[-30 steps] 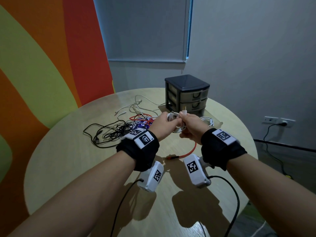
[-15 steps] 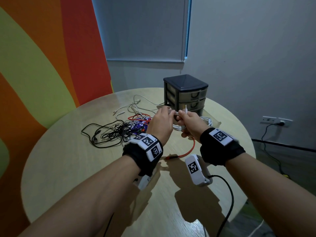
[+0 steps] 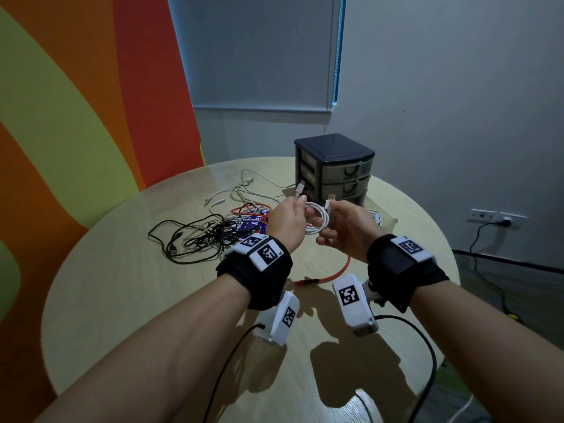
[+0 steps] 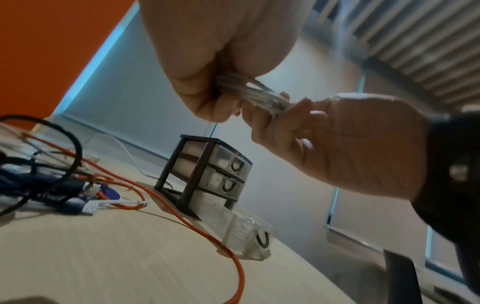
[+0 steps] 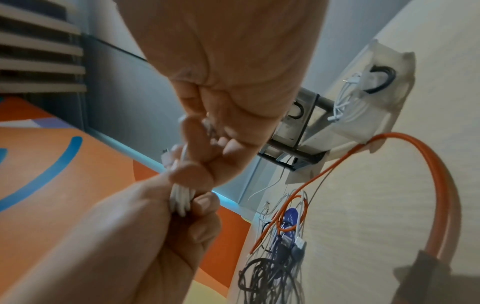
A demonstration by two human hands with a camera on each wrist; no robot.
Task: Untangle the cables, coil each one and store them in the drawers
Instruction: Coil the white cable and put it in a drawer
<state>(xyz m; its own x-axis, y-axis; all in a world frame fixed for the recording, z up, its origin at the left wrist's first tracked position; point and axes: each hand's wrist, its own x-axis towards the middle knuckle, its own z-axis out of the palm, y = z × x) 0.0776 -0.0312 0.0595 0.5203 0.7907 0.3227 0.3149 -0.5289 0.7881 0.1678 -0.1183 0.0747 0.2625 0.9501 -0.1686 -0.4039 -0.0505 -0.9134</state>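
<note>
Above the worktop [image 3: 128, 285] our left hand [image 3: 285, 221] and right hand [image 3: 345, 230] both grip the white cable coil [image 3: 316, 222]. Beyond lie an orange cable [image 3: 332, 274] and the tangled cables [image 3: 213, 233], whose purple label is unreadable. Farthest stands the drawer unit [image 3: 334, 169], its bottom drawer [image 4: 246, 236] pulled out.

A round wooden table [image 3: 128, 288] holds a messy pile of black cables [image 3: 195, 236], some white cables [image 3: 244, 190], a long orange cable [image 3: 332, 276], a small dark drawer box [image 3: 332, 169] and its pulled-out drawer [image 4: 249, 238].
</note>
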